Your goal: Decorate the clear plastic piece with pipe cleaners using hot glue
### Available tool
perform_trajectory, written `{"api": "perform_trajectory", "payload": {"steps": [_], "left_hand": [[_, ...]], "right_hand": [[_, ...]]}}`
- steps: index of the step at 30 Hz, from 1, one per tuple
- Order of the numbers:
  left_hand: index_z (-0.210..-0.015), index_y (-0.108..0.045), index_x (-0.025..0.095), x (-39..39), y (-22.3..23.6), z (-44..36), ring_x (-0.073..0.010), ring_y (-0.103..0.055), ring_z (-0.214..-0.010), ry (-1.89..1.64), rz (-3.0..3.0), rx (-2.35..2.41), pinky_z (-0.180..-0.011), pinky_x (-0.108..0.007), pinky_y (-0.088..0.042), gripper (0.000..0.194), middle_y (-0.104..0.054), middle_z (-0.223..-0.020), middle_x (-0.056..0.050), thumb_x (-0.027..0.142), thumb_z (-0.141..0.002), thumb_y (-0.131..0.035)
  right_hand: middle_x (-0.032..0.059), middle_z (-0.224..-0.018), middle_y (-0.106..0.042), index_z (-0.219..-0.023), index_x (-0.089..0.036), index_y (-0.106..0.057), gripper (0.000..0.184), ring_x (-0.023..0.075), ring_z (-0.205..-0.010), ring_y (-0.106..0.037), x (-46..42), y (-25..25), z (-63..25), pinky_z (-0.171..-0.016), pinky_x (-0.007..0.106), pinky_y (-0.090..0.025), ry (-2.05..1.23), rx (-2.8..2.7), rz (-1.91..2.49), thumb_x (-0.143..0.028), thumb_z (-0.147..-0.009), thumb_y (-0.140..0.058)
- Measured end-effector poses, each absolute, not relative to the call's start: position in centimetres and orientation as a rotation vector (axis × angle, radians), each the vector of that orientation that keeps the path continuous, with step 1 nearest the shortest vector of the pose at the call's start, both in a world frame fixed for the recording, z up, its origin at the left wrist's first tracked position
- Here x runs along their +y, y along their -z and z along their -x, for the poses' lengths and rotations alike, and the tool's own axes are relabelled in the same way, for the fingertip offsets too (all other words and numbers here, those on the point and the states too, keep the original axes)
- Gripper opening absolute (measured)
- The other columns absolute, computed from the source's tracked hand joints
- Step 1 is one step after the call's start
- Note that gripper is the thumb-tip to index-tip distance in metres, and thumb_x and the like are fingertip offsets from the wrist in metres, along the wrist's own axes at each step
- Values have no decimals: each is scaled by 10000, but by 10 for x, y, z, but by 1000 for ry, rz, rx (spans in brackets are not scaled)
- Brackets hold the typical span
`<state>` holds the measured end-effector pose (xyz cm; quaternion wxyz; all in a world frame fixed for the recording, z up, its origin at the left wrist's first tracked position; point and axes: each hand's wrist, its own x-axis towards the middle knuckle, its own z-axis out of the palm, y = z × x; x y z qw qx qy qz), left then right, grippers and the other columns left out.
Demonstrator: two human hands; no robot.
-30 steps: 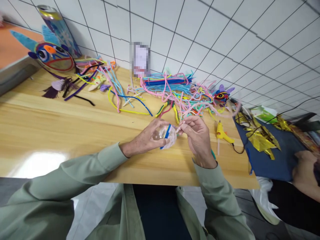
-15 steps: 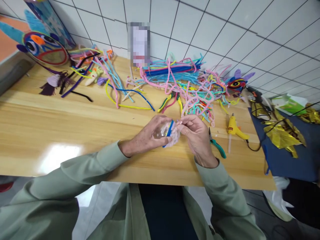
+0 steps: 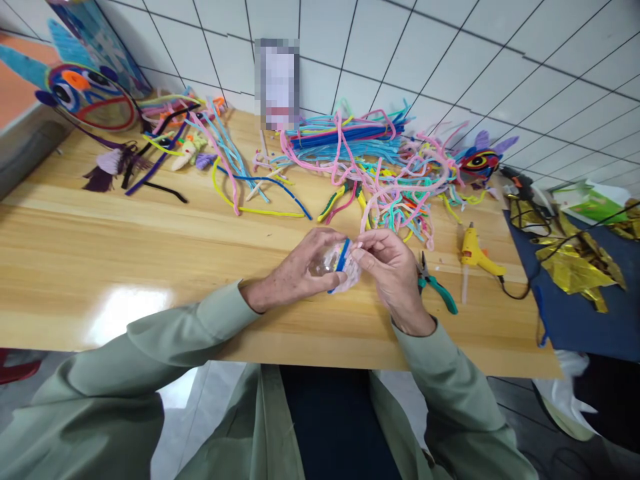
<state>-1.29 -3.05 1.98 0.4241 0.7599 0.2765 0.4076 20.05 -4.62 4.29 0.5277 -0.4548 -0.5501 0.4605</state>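
My left hand (image 3: 303,272) is closed around a clear, rounded plastic piece (image 3: 327,264). A blue pipe cleaner band (image 3: 342,257) rings this piece, and pale pink fuzzy material (image 3: 351,275) covers its right end. At that end my right hand (image 3: 393,277) pinches a pink pipe cleaner (image 3: 364,215) between thumb and fingertips. From the pinch, the strand rises and curves off to the right over the pile. Fingers hide part of the plastic piece and the exact spot where the strand meets it.
Beyond my hands lie yellow-green pliers (image 3: 334,203) and heaped pipe cleaners (image 3: 350,143). Teal-handled pliers (image 3: 440,293) and a corded yellow glue gun (image 3: 475,253) lie to the right. A decorated mask-like face (image 3: 93,100) stands at left, a smaller one (image 3: 477,163) at right.
The pink strand from my right hand now arcs farther up and right over the pile. Both hands keep nearly the same place and grip; the view has shifted slightly.
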Motion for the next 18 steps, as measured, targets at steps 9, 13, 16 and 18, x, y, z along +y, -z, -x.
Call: {"api": "perform_trajectory", "payload": {"steps": [9,13,16,18], "left_hand": [[-1463,-546,257,-30,-19,13,-307,-579,-1428,-1048,-1930,693,-1223,-536,-509,531,-600,-1430,-138,392,-996,-761],[-1460,-545,264,-30,-18,13,-316,-575,-1435,-1047,-1926,700,-1227,-555,-505,535,-598,-1436,-140,402,-992,-764],[-1462,-540,270,-31,-18,13,-321,-572,-1437,-1043,-1919,710,-1220,-564,-511,537,-593,-1446,-143,386,-988,-765],[-1466,-537,270,-31,-19,13,-322,-571,-1436,-1047,-1916,715,-1213,-565,-516,539,-591,-1452,-146,376,-988,-761]], "right_hand": [[-29,-907,-762,-1024,-294,-769,173,153,-823,-679,-49,-37,-197,-737,296,-529,-1063,-1273,1079,-282,-878,-862],[-32,-901,-765,-1026,-302,-774,169,154,-814,-669,-50,-35,-196,-742,305,-520,-1036,-1291,1072,-274,-882,-859],[-25,-919,-773,-1028,-305,-780,149,166,-822,-667,-51,-34,-196,-755,325,-522,-992,-1328,1094,-273,-894,-836],[-19,-926,-778,-1029,-305,-790,135,173,-825,-665,-52,-34,-196,-764,338,-523,-952,-1363,1119,-275,-902,-820]]}}
